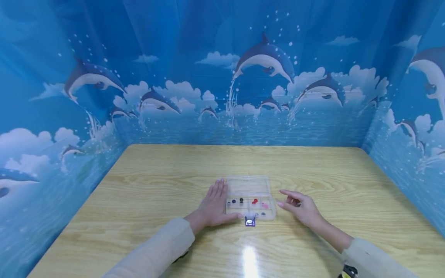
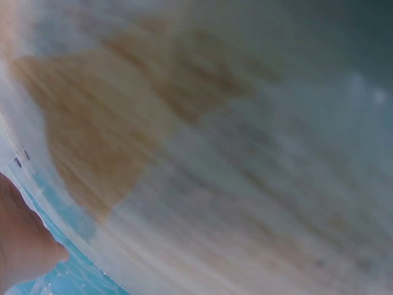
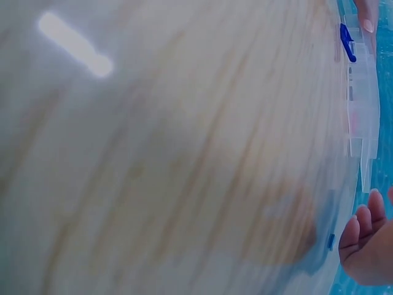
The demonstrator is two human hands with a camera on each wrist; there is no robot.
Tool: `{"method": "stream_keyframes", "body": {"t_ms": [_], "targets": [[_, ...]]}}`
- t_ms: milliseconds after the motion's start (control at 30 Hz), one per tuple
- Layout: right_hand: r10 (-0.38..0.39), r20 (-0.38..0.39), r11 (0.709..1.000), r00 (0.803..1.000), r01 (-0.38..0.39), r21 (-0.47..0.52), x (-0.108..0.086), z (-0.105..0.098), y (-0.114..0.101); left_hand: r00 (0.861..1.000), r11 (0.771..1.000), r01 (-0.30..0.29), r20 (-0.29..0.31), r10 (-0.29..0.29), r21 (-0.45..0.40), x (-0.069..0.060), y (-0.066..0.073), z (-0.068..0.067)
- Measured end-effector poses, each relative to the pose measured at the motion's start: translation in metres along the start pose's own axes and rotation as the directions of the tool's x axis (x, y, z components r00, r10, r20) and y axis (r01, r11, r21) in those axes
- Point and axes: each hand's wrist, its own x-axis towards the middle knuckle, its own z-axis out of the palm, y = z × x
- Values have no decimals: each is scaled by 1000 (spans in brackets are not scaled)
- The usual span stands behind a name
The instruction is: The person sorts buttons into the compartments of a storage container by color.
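Observation:
A clear plastic compartment box [image 1: 248, 209] lies on the table with its clear lid [image 1: 248, 185] folded back. Small round pieces sit inside: dark ones [image 1: 241, 200] at left, red ones [image 1: 255, 201] and pink ones [image 1: 265, 205] at right. A blue latch [image 1: 250, 221] stands out at the box's front. My left hand [image 1: 216, 206] rests against the box's left side, fingers straight and thumb along the front edge. To the right, apart from the box, my right hand [image 1: 303, 208] hovers with thumb and index finger separated and the other fingers bent. Nothing shows between them.
Wood-grain table [image 1: 167, 166] surrounds the box, with a bright light reflection [image 1: 249, 260] near the front. A blue dolphin-print curtain [image 1: 194, 46] encloses the back and both sides. In the left wrist view, mostly blurred tabletop [image 2: 215, 172] appears.

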Motion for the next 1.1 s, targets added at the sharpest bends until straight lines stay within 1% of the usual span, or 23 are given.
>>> {"method": "stream_keyframes", "body": {"t_ms": [200,367,633,767,867,1100], "targets": [[22,10,1000,1000,-22,-19,-1,-5,2,1000,1000,1,1,-1,7,0,0,0],[7,10,999,1000,-7,-38,-2,-10,5,1000,1000,5,2,-5,3,-1,2,-3],[15,3,999,1000,-15,-43,-5,-17,9,1000,1000,0,2,0,-6,-3,4,-6],[38,14,998,999,-38,-47,-7,-21,11,1000,1000,-2,1,2,-3,-3,3,-5],[56,16,997,998,-55,-61,-7,-26,12,1000,1000,0,0,0,1,-3,3,-4],[52,26,991,998,-48,-123,-8,-35,21,1000,1000,4,1,-4,0,-3,3,-5]]}}
